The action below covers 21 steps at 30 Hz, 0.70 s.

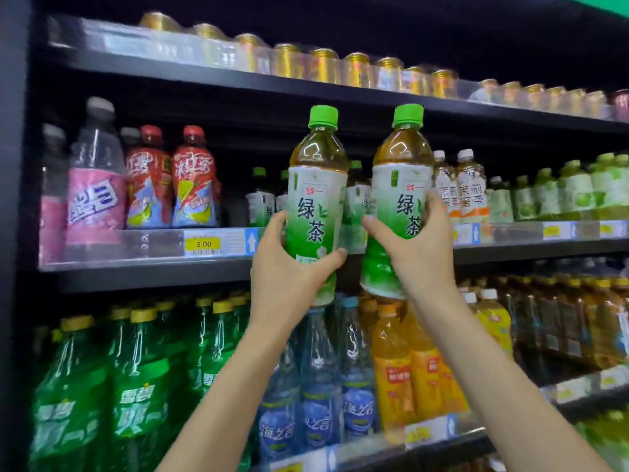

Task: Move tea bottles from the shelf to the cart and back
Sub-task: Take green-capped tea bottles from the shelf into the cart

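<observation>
tea bottles [315, 206] — two, both upright in the air just in front of the middle shelf [153, 267]. no cart in view. left hand [289, 270] is wrapped round the lower label of the left bottle [316, 158], thumb across the front. right hand [422, 247] is clamped on the right bottle [398, 172] mid-label. low grips likely keep the caps clear of the upper shelf [204, 74]. same-label bottles [260, 199] stand further back in that bay — so this looks like their slot. can't tell whether these two are going in or coming out.
</observation>
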Available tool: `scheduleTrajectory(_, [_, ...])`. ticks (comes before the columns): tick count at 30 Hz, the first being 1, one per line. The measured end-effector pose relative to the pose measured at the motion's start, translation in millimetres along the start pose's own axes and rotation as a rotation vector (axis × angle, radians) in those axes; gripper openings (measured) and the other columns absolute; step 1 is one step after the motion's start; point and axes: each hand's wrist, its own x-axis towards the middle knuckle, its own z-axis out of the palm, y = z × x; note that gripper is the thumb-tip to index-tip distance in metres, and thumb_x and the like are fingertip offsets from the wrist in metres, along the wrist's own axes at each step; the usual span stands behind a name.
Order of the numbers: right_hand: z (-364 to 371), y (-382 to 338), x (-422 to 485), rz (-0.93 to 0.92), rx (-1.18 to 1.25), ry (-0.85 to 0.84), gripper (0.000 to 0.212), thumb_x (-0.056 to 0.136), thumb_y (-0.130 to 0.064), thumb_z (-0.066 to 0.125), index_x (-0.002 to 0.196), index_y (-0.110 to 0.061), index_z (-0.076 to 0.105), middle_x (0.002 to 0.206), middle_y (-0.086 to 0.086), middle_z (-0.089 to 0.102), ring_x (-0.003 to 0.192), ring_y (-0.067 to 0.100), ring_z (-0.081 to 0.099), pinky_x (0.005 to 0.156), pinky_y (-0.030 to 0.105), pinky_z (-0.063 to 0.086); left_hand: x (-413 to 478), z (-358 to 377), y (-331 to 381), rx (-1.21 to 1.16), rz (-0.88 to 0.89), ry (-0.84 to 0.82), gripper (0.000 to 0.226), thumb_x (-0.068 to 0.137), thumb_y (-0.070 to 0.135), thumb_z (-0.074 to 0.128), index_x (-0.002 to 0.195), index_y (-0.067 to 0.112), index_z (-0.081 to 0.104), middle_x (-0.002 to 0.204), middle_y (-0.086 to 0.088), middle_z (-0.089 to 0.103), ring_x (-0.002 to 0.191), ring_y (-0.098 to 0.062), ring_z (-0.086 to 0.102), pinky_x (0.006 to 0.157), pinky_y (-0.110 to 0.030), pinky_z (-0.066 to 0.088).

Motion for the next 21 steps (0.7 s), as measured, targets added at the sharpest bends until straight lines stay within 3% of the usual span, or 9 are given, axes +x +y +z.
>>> scheduleTrajectory(5, [27.3,1.0,39.3,-0.034,0.104,-0.017,0.05,0.076,-0.023,0.085,0.112,-0.026,0.05,0.104,-0.013,0.062,0.09,-0.006,0.061,0.072,0.008,0.049,34.4,-5.2,0.3,0.059,0.039,0.06,0.051,0.067,0.027,0.088,0.109,0.032,0.059,0.096,0.012,0.072,0.088,-0.006,0.069,0.082,-0.043,0.059])
scheduleTrajectory(8, [44.0,4.5,61.1,-0.037,0.172,-0.024,0.051,0.074,-0.021,0.086,0.113,-0.022,0.052,0.105,-0.007,0.066,0.094,0.003,0.066,0.08,0.021,0.055,52.7,-5.7,4.3,0.089,0.053,0.089,0.051,0.068,0.026,0.089,0.109,0.03,0.059,0.095,0.01,0.072,0.086,-0.004,0.069,0.081,-0.042,0.06])
scheduleTrajectory(12, [62.5,8.6,83.3,-0.087,0.222,-0.042,0.052,0.074,-0.02,0.087,0.112,-0.022,0.051,0.1,-0.012,0.063,0.089,-0.003,0.064,0.073,0.01,0.051,71.8,-4.5,12.9,0.105,0.096,0.147,0.051,0.067,0.029,0.089,0.109,0.027,0.059,0.094,0.009,0.072,0.086,-0.004,0.069,0.082,-0.043,0.059])
scheduleTrajectory(17, [79.9,8.0,106.7,-0.1,0.278,-0.071,0.053,0.076,-0.019,0.086,0.115,-0.017,0.051,0.103,-0.007,0.064,0.092,0.003,0.064,0.074,0.011,0.051,99.9,-3.3,23.8,0.149,0.168,0.195,0.052,0.062,0.031,0.089,0.105,0.028,0.059,0.093,0.01,0.073,0.085,-0.005,0.07,0.082,-0.043,0.059])
scheduleTrajectory(21, [92.0,7.7,118.7,-0.069,0.322,-0.101,0.052,0.076,-0.017,0.085,0.115,-0.015,0.051,0.105,-0.003,0.065,0.095,0.008,0.065,0.077,0.019,0.052,119.5,-2.9,20.4,0.242,0.175,0.218,0.059,0.055,0.04,0.086,0.106,0.029,0.059,0.095,0.011,0.073,0.088,-0.008,0.07,0.083,-0.043,0.058])
